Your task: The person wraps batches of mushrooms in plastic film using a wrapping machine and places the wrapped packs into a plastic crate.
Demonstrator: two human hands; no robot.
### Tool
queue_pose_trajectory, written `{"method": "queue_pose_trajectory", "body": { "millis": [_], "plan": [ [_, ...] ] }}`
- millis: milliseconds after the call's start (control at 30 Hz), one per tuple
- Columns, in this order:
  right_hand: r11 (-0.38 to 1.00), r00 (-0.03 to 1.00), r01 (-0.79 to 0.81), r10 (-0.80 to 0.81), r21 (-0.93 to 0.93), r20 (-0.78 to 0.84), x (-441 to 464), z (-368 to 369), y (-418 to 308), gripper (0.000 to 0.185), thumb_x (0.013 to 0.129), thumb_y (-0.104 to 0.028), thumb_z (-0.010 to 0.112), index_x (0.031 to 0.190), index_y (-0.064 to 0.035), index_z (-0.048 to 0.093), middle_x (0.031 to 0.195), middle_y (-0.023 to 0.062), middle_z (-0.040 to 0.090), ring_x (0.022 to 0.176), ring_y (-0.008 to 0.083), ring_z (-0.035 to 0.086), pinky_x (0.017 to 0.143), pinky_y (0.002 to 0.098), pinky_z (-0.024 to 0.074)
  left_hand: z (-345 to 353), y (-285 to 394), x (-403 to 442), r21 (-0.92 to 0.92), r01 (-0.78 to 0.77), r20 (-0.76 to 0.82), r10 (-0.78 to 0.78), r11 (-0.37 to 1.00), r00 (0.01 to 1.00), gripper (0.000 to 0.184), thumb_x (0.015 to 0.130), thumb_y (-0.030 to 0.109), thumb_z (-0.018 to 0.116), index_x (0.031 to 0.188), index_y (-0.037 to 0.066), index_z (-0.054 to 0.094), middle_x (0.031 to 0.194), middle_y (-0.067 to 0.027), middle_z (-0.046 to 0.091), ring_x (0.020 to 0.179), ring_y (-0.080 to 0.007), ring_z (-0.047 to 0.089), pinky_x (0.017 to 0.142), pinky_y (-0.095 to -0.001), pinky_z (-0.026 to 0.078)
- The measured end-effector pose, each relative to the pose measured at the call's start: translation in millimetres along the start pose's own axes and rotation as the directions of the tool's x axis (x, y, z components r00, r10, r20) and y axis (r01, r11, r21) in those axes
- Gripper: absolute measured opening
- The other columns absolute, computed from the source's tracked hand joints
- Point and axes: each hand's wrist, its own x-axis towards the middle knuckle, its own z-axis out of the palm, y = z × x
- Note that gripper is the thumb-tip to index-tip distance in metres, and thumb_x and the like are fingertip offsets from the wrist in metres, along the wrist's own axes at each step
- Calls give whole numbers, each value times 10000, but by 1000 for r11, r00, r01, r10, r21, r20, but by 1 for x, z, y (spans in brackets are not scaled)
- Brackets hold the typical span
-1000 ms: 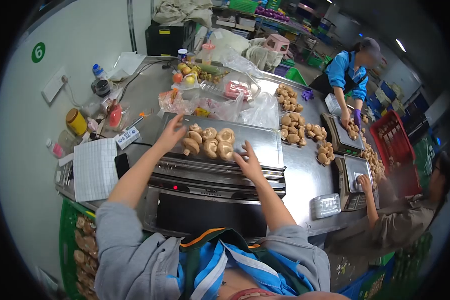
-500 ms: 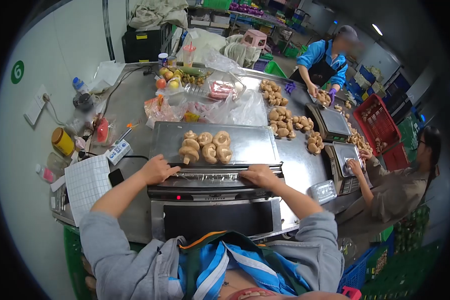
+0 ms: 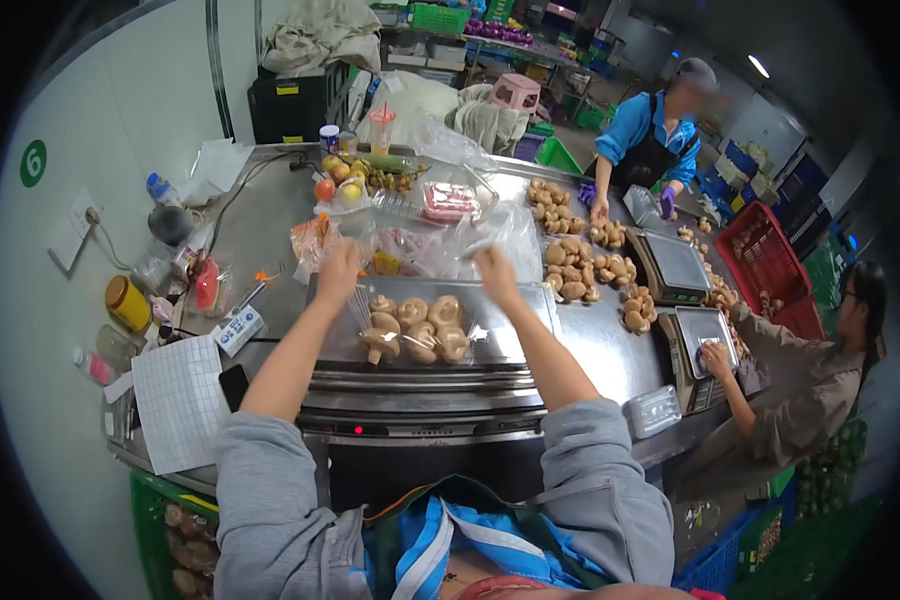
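The left hand (image 3: pixel 339 270) and right hand (image 3: pixel 495 272) are blurred; their grip on the clear film (image 3: pixel 359 308) cannot be made out. Print on the machine's front (image 3: pixel 428 430), marks on the gridded paper (image 3: pixel 178 405) and panels of the 2 scales (image 3: pixel 675 262) are too small to read. At near left, the left sleeve (image 3: pixel 270 490) hides part of the green crate (image 3: pixel 152 535), cut off by the near edge.

The mushrooms (image 3: pixel 413 313) are brown, the crate (image 3: pixel 782 252) red.
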Motion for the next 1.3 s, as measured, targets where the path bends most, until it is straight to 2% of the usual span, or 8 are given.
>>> {"method": "queue_pose_trajectory", "body": {
  "millis": [167, 333, 567, 733, 900, 1100, 1167, 1300],
  "plan": [
    [730, 848, 529, -470, -432, 245, -33, 20, 31, 241, 865, -190, 503, 1048, -44, 561, 1099, 142, 580, 1066, 320, 511, 903, 374, 388, 33, -44, -34, 36, -477, 199, 462, 878, 864, 234, 873, 189, 446, 1030, 82, 583, 1015, -109, 613, 1000, -310, 538, 922, -440, 342],
    [981, 912, -161, 189, -108, 363, -79, 1, 1, 259, 910, -229, 463, 992, -14, 580, 973, 190, 608, 936, 304, 583, 803, 348, 436, 4, -36, -71, -464, 152, 507, 120, 873, 854, 237, 909, 185, 415, 990, 39, 582, 964, -153, 600, 892, -331, 549, 789, -340, 431],
    [892, 877, 406, -319, -199, 360, -128, -19, 10, 279, 953, -192, 380, 904, 10, 566, 778, 110, 570, 746, 208, 526, 703, 329, 425, -55, 10, -128, -213, -197, 493, 280, 957, 824, 311, 928, 264, 423, 861, -9, 556, 715, -207, 556, 702, -373, 549, 636, -388, 415],
    [902, 834, -360, 197, 239, 515, -193, -53, -62, 409, 965, -320, 370, 872, 15, 584, 732, 40, 578, 704, 116, 498, 661, 283, 416, -107, 66, -185, -328, 205, 540, 5, 922, 842, 295, 918, 256, 433, 866, 5, 578, 691, -151, 574, 630, -209, 573, 598, -347, 432],
    [535, 549, -813, 566, 232, 615, -288, -19, -21, 425, 941, -364, 427, 912, 12, 621, 788, 13, 574, 703, 89, 467, 617, 248, 398, -68, 5, -281, -146, 750, 808, -360, 645, 467, 366, 928, 334, 448, 990, 16, 620, 670, -37, 563, 483, -113, 511, 460, -263, 430],
    [902, 861, -432, 418, -16, 289, -349, -13, 10, 298, 864, -250, 557, 799, 36, 612, 660, 62, 598, 615, 94, 536, 566, 259, 431, -80, -20, -339, -237, 206, 517, -56, 949, 854, 291, 900, 299, 519, 875, 28, 622, 711, -61, 627, 527, -125, 568, 508, -245, 434],
    [898, 883, -440, 434, -3, 181, -371, -7, 15, 298, 878, -237, 547, 774, 37, 597, 648, 79, 597, 575, 116, 554, 547, 254, 442, -81, -16, -349, -402, 567, 574, -284, 719, 768, 300, 916, 304, 491, 836, 34, 595, 664, -55, 605, 518, -125, 563, 496, -243, 424],
    [100, 583, -796, 391, 597, 712, -391, -61, 60, 247, 901, -224, 515, 885, 12, 588, 709, 113, 617, 626, 178, 580, 597, 282, 475, -98, -16, -372, -430, 866, 798, -342, 256, 497, 415, 956, 375, 392, 724, 60, 531, 521, -25, 514, 462, -129, 486, 475, -261, 396]
  ]
}}
